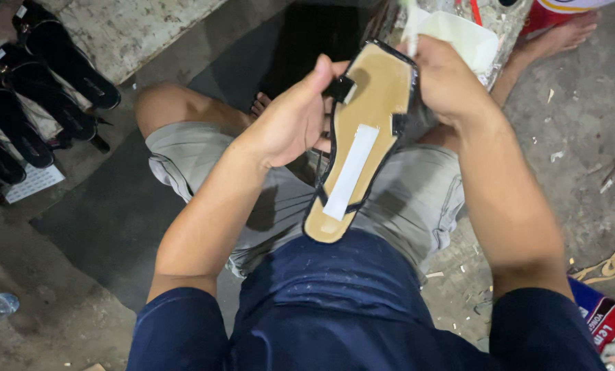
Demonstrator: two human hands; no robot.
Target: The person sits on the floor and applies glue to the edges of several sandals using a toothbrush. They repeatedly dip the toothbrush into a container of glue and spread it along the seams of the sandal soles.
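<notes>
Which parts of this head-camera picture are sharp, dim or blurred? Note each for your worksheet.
Head view: the sandal sole and both hands, left hand and right hand, are evenly lit and sharp; the black shoes sit in dimmer light; the white tool looks blurred.

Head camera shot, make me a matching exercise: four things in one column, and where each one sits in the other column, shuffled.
Things:
1. sandal sole
2. white strip
3. black sandals
4. small clear bottle

Places:
A. on the ground at lower left
B. lined up at the upper left
C. held between left hand and right hand over the lap
D. lying along the tan face of the sole

Pairs: 1-C, 2-D, 3-B, 4-A
</notes>
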